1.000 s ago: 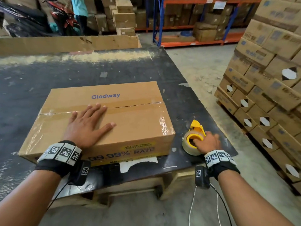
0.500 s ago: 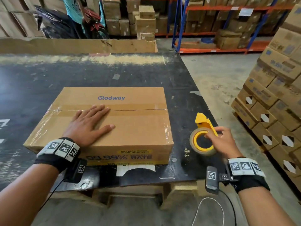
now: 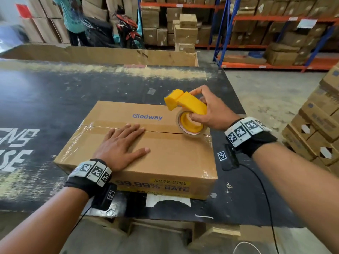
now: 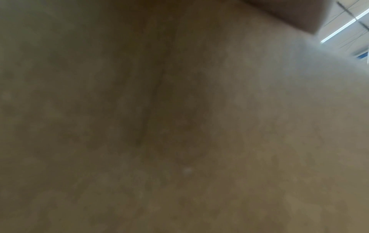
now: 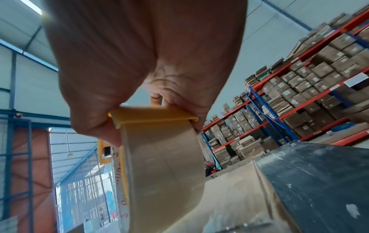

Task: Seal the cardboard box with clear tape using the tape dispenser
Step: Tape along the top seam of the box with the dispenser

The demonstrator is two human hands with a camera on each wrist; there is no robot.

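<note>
Left hand (image 3: 121,143): flat, fingers spread — keep pressing the box (image 3: 165,158) shut.
Right hand (image 3: 211,111): wrapped round the tape dispenser (image 3: 187,107) — lower it onto the seam's right end.

one cardboard box (image 3: 165,154) lies on the one dark table (image 3: 55,99). one yellow tape dispenser (image 3: 185,105) carries one roll of clear tape (image 3: 190,132). two hands show: one left hand (image 3: 121,147) and one right hand (image 3: 211,110). each wrist wears one marker band, two bands in all. one motorbike (image 3: 126,28) stands at the back. the stacked cartons on the racks are too many to count.
</note>
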